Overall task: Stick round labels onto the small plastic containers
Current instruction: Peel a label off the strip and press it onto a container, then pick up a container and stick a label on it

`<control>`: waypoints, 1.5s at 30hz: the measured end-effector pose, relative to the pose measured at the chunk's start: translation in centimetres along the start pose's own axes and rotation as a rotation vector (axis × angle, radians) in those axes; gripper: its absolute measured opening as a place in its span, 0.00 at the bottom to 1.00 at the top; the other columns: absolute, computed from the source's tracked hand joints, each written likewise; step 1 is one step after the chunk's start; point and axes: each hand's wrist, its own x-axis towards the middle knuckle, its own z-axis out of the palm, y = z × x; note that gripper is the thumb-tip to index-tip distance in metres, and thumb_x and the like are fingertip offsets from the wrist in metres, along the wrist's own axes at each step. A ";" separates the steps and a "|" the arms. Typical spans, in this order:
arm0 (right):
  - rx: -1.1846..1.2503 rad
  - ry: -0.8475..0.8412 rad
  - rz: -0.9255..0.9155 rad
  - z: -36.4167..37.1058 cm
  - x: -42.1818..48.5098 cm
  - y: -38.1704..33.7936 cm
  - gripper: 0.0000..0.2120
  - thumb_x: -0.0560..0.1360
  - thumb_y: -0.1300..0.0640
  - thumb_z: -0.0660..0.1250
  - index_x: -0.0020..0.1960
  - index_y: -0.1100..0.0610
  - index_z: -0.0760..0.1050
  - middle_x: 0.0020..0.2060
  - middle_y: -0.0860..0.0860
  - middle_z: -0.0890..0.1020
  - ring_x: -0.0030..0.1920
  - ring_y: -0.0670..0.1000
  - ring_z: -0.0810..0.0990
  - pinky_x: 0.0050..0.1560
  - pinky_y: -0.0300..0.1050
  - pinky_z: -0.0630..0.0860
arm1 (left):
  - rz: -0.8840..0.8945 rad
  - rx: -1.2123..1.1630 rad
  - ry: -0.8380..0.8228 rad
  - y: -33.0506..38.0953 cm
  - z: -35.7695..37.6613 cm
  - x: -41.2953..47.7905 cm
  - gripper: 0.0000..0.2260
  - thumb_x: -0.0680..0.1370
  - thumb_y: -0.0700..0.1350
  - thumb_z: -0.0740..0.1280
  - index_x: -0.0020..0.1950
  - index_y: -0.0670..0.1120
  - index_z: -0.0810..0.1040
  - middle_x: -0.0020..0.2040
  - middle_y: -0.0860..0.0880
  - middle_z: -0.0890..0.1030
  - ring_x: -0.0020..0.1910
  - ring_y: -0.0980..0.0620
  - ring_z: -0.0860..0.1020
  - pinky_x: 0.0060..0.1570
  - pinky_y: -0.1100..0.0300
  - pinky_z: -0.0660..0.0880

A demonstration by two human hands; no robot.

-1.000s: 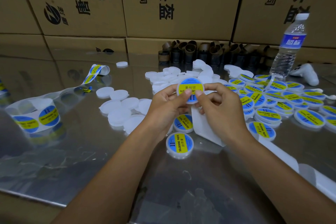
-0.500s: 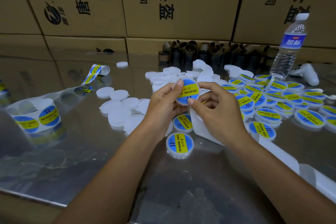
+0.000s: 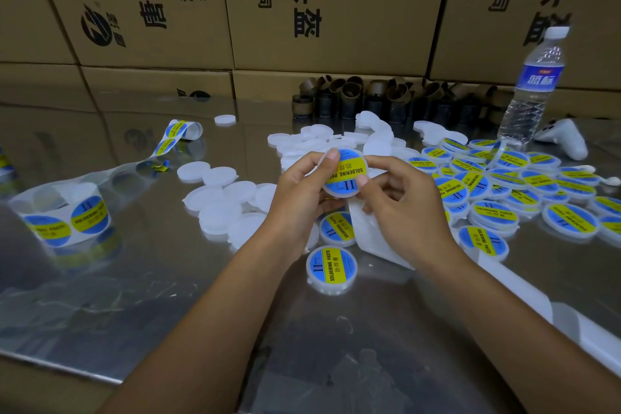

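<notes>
- Left hand point(image 3: 302, 191) is gripping a small round container point(image 3: 342, 190) at mid-view, thumb curling over its rim at 11 o'clock, holding it clear above the tabletop point(image 3: 134, 296).
- Right hand point(image 3: 403, 198) is pinching the same container from 4 o'clock, thumb tip pressing on the blue-and-yellow label point(image 3: 351, 166) covering its face.
- Labelled containers point(image 3: 504, 185) are piling up at 3 o'clock of the hands; two more are lying at 6 o'clock.
- Bare white containers point(image 3: 218, 198) are lying at 9 o'clock.
- Label roll point(image 3: 67, 215) is sitting far out at 9 o'clock; water bottle point(image 3: 534, 87) is standing at 2 o'clock.
</notes>
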 end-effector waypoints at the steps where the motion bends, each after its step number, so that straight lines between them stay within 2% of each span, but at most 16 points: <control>1: 0.008 0.001 0.000 0.0 0.0 0.0 0.13 0.75 0.59 0.67 0.45 0.40 0.75 0.30 0.47 0.80 0.31 0.48 0.78 0.39 0.43 0.76 | 0.001 0.004 0.004 0.0 0.0 0.0 0.09 0.78 0.49 0.64 0.43 0.47 0.79 0.38 0.49 0.83 0.38 0.54 0.82 0.38 0.62 0.78; 6: 0.091 0.096 0.052 -0.9 0.8 0.3 0.11 0.76 0.61 0.66 0.47 0.43 0.75 0.30 0.48 0.79 0.27 0.40 0.76 0.32 0.30 0.72 | 0.008 -0.009 0.087 0.2 -0.1 0.2 0.07 0.77 0.48 0.66 0.45 0.46 0.79 0.37 0.50 0.81 0.37 0.54 0.80 0.36 0.64 0.76; 10: 0.052 0.269 0.145 -2.8 2.0 1.5 0.07 0.77 0.59 0.64 0.50 0.48 0.74 0.33 0.49 0.80 0.26 0.39 0.75 0.31 0.30 0.72 | 0.001 -0.033 0.189 0.5 -0.6 0.4 0.05 0.78 0.46 0.66 0.45 0.47 0.80 0.33 0.53 0.79 0.35 0.56 0.79 0.33 0.65 0.75; 13: -0.094 0.384 0.235 -4.1 2.6 2.9 0.05 0.77 0.57 0.64 0.51 0.49 0.75 0.37 0.53 0.82 0.38 0.48 0.80 0.45 0.42 0.75 | -0.013 -0.019 0.254 0.5 -0.9 0.5 0.06 0.79 0.43 0.64 0.45 0.48 0.80 0.34 0.51 0.79 0.34 0.55 0.78 0.31 0.65 0.75; 15: -0.212 0.416 0.300 -4.7 2.8 3.6 0.10 0.76 0.57 0.64 0.57 0.56 0.77 0.39 0.55 0.83 0.48 0.54 0.80 0.52 0.45 0.72 | -0.027 0.009 0.303 0.6 -1.0 0.6 0.07 0.79 0.41 0.63 0.44 0.48 0.79 0.35 0.50 0.78 0.34 0.54 0.77 0.31 0.66 0.75; 17: -0.307 0.407 0.335 -5.1 2.7 4.2 0.14 0.76 0.57 0.63 0.61 0.59 0.76 0.44 0.57 0.84 0.55 0.56 0.79 0.56 0.46 0.70 | -0.040 0.071 0.347 0.6 -1.3 0.7 0.08 0.80 0.40 0.62 0.43 0.48 0.78 0.36 0.49 0.77 0.34 0.54 0.76 0.31 0.66 0.75; 20: -0.373 0.393 0.362 -5.2 2.5 4.5 0.16 0.77 0.57 0.63 0.64 0.59 0.74 0.46 0.57 0.83 0.59 0.58 0.75 0.58 0.49 0.69 | -0.050 0.204 0.361 0.5 -1.5 0.8 0.10 0.79 0.38 0.61 0.42 0.48 0.77 0.38 0.49 0.77 0.35 0.54 0.76 0.29 0.69 0.74; 24: -0.393 0.390 0.378 -5.1 2.5 4.6 0.16 0.77 0.56 0.63 0.64 0.58 0.72 0.40 0.54 0.79 0.58 0.59 0.74 0.54 0.50 0.69 | -0.069 0.322 0.315 0.3 -1.3 0.7 0.10 0.79 0.37 0.61 0.42 0.48 0.77 0.36 0.50 0.78 0.34 0.55 0.75 0.27 0.72 0.72; 28: -0.397 0.385 0.394 -5.2 2.4 4.8 0.15 0.77 0.55 0.63 0.62 0.58 0.72 0.40 0.54 0.79 0.60 0.59 0.73 0.52 0.50 0.69 | -0.079 0.389 0.270 0.3 -1.5 0.8 0.09 0.80 0.38 0.60 0.43 0.48 0.77 0.38 0.50 0.79 0.35 0.55 0.76 0.28 0.72 0.73; 30: -0.393 0.395 0.397 -5.2 2.5 4.7 0.13 0.76 0.55 0.63 0.60 0.57 0.73 0.42 0.55 0.80 0.59 0.59 0.74 0.52 0.50 0.69 | -0.072 0.438 0.261 0.2 -1.7 0.8 0.10 0.80 0.38 0.60 0.42 0.49 0.77 0.37 0.49 0.79 0.34 0.56 0.76 0.29 0.72 0.73; 33: -0.384 0.420 0.382 -5.3 2.6 4.5 0.12 0.76 0.55 0.63 0.59 0.56 0.74 0.38 0.51 0.79 0.56 0.58 0.75 0.52 0.50 0.69 | -0.058 0.563 0.220 0.0 -2.3 0.9 0.11 0.79 0.38 0.60 0.42 0.49 0.77 0.36 0.49 0.79 0.33 0.56 0.76 0.33 0.68 0.73; 36: -0.366 0.422 0.346 -5.2 2.5 4.3 0.11 0.76 0.55 0.63 0.57 0.56 0.74 0.32 0.47 0.76 0.53 0.58 0.76 0.50 0.50 0.69 | -0.041 0.744 0.156 -0.4 -2.9 0.9 0.12 0.78 0.36 0.60 0.41 0.51 0.76 0.37 0.51 0.80 0.37 0.54 0.77 0.38 0.64 0.72; 39: -0.344 0.420 0.321 -5.2 2.4 4.1 0.10 0.75 0.55 0.63 0.55 0.56 0.75 0.30 0.46 0.75 0.50 0.57 0.77 0.46 0.47 0.68 | -0.007 0.969 0.035 -0.5 -3.5 0.6 0.12 0.77 0.36 0.60 0.42 0.53 0.75 0.39 0.52 0.79 0.41 0.54 0.76 0.40 0.68 0.70; 42: -0.337 0.427 0.305 -5.1 2.5 4.0 0.10 0.76 0.56 0.63 0.55 0.56 0.75 0.30 0.45 0.74 0.50 0.56 0.76 0.46 0.47 0.68 | -0.035 1.059 -0.110 -0.6 -4.1 0.3 0.08 0.76 0.37 0.65 0.48 0.51 0.75 0.44 0.50 0.79 0.45 0.54 0.76 0.45 0.68 0.70; 45: -0.334 0.427 0.297 -5.1 2.5 3.9 0.09 0.75 0.56 0.63 0.55 0.55 0.75 0.31 0.44 0.74 0.50 0.56 0.76 0.45 0.46 0.67 | -0.016 1.123 -0.154 -0.6 -4.4 0.2 0.06 0.75 0.40 0.68 0.51 0.49 0.77 0.49 0.50 0.78 0.48 0.55 0.74 0.47 0.68 0.67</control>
